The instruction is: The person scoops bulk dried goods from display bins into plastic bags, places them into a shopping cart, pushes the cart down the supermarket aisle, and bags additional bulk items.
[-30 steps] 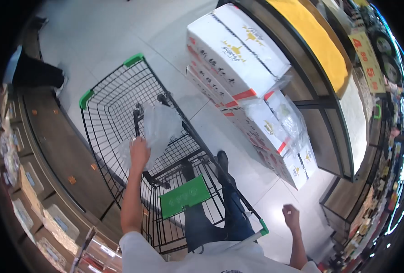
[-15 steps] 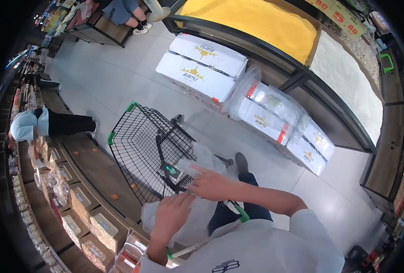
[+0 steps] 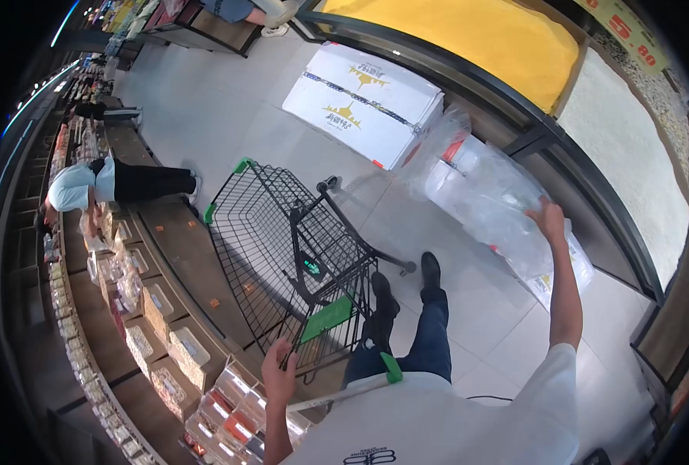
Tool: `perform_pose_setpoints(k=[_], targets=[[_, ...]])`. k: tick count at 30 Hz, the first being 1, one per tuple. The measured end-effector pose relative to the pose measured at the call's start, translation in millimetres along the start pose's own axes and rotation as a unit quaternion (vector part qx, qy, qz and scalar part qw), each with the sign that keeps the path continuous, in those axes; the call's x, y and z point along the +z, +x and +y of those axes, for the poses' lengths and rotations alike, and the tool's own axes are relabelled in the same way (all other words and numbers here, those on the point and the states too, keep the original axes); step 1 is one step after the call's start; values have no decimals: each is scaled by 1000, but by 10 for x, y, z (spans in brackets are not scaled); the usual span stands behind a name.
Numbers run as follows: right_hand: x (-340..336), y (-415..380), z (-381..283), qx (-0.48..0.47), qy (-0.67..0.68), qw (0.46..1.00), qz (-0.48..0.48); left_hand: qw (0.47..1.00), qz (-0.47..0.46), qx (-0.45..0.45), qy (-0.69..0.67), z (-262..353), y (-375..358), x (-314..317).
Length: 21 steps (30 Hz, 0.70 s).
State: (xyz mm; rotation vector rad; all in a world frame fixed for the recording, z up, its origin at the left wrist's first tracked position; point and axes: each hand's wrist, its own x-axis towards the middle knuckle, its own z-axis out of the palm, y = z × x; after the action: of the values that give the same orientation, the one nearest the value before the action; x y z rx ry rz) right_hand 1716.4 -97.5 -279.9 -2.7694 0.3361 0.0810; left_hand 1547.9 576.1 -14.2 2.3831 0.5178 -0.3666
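Observation:
My right hand (image 3: 547,221) reaches out to the right and grips the edge of a clear plastic bag (image 3: 493,190). The bag spreads loosely over the white cartons on the floor. Near the handle end of a black wire shopping cart (image 3: 244,232), my left hand (image 3: 279,370) hangs with its fingers apart and nothing in them. The cart has green corners and a green panel (image 3: 327,319), and its basket holds nothing I can make out.
A white carton (image 3: 364,101) with gold print stands beside the bin of yellow grain (image 3: 453,39). Farther right is a bin of white powder or grain (image 3: 623,147). Shelves with tubs of dry goods (image 3: 170,341) line the left, where a person (image 3: 112,184) bends over them.
The clear plastic has moved from the cart handle rightward onto the cartons with my right hand. My left hand has let go of it and its fingers have spread.

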Motion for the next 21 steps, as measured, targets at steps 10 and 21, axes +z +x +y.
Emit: perform_pose_setpoints(k=[10,21], targets=[[754,-792,-1377,-2,265,956,-130,844,343,-395,117,-3183,-1280,578],[1509,-1964,-4993,-154,319,920,-170,777,518,-350,-77,-3442,-509,328]])
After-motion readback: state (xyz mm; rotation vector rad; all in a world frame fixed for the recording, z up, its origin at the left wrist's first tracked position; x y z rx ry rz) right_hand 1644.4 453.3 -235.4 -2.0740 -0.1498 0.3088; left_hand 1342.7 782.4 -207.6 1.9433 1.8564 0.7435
